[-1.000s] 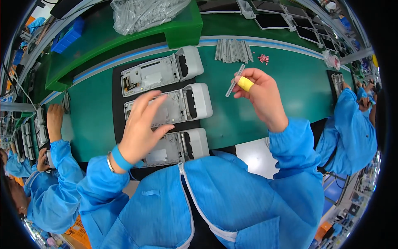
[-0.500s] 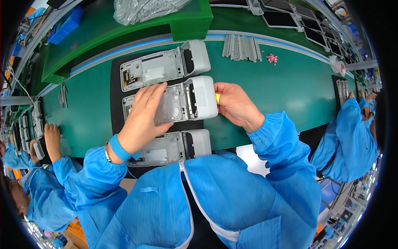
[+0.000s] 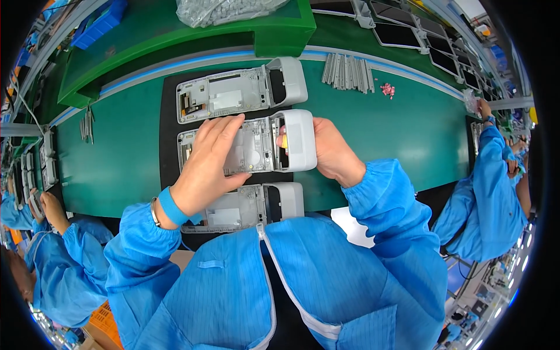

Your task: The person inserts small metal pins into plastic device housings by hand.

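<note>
Three light grey plastic device housings lie in a column on a black mat [image 3: 168, 111]. Across the middle housing [image 3: 300, 140] rests my left hand [image 3: 213, 154], its fingers over the far side and its thumb at the near edge, gripping it. My right hand [image 3: 338, 151] is at the hollow right end of that housing, fingers reaching inside. Through the opening I see a fingertip and something yellow [image 3: 284, 142] beside it. Most of the right fingers are hidden by the housing wall. The far housing [image 3: 289, 81] and the near housing [image 3: 286, 201] lie untouched.
Thin metal strips [image 3: 348, 73] and small pink pieces [image 3: 388, 90] lie on the green table [image 3: 396, 134]. A green raised shelf [image 3: 280, 38] holds a plastic bag [image 3: 227, 10]. Screen panels [image 3: 396, 35] stand back right. Co-workers in blue sit at left and right.
My right fingers have moved left, from the outer end of the middle housing into its hollow end, and the yellow piece now shows inside. The left hand keeps its hold.
</note>
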Motion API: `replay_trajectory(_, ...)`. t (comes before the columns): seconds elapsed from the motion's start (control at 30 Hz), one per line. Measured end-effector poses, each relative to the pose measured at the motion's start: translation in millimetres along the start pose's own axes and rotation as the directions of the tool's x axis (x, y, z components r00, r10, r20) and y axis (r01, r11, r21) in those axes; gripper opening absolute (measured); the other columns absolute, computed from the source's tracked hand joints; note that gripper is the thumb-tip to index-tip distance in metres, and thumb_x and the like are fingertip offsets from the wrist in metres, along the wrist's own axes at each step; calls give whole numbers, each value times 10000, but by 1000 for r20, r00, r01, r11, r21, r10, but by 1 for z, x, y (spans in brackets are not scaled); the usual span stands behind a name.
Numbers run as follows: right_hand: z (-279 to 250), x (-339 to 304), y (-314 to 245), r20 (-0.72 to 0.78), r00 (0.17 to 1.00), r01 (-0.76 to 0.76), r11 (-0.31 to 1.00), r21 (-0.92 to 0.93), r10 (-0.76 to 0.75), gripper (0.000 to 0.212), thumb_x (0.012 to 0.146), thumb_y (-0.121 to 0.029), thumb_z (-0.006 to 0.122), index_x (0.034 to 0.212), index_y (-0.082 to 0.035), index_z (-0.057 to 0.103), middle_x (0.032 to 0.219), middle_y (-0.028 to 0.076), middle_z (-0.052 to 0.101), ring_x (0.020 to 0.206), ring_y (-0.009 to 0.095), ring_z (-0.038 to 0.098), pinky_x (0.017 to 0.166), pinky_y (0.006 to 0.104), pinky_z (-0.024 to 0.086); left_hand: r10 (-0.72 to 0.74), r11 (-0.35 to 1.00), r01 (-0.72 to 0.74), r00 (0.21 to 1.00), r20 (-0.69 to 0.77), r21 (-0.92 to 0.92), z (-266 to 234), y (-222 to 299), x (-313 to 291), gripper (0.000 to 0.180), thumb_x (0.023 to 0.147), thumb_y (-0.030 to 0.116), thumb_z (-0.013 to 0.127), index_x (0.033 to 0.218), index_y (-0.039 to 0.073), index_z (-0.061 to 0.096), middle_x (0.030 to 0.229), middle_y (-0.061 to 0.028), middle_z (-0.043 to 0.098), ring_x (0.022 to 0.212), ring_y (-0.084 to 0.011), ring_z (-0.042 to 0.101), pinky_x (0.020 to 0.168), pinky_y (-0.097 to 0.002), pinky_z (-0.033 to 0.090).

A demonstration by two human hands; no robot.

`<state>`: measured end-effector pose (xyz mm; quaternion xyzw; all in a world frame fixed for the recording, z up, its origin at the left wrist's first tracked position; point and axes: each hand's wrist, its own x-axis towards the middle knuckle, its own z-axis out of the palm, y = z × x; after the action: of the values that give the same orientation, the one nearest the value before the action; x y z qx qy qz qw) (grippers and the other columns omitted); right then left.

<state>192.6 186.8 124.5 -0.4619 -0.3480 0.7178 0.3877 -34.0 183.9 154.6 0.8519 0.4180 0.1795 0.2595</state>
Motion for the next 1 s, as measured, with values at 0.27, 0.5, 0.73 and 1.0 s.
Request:
replay_trajectory(0.27, 3, -3, -4, -14, 1000, -10, 1000, -1, 10, 294, 739, -85, 782, 962, 12, 617, 828, 59, 638, 745, 109, 622, 631, 254, 526, -18, 999, 18, 1000, 3, -28, 0, 1, -2, 932, 580, 22, 790, 1388, 51, 326, 1337, -184, 421, 1280, -383, 351, 1083, -440, 294)
replay_trajectory(0.5, -4, -2, 4, -4, 997, 74, 997, -6, -74, 381, 738, -84, 777, 1046, 38, 589, 907, 79, 641, 787, 122, 622, 686, 263, 530, -36, 999, 36, 999, 6, -17, 3, 4, 1, 925, 564, 13, 793, 1375, 47, 351, 1334, -176, 434, 1281, -380, 353, 1071, -430, 309)
replay_trajectory(0.73, -43, -8, -2, -90, 988, 103, 977, -186, -122, 250, 811, -27, 667, 1049, -1, 594, 884, 54, 646, 753, 110, 608, 628, 252, 508, -51, 999, 51, 999, 16, 17, 2, 8, 4, 908, 567, 15, 790, 1364, 35, 356, 1314, -180, 443, 1251, -407, 361, 1048, -440, 325)
replay_trajectory(1.0, -166, -1, -53, -245, 695, -39, 305, -952, -676, 215, 776, -11, 632, 987, -38, 600, 890, 103, 665, 774, 246, 652, 643, 343, 516, -28, 994, 24, 999, 33, 108, 11, 11, 11, 871, 551, -16, 782, 1328, 13, 388, 1281, -181, 460, 1215, -390, 390, 1024, -441, 348)
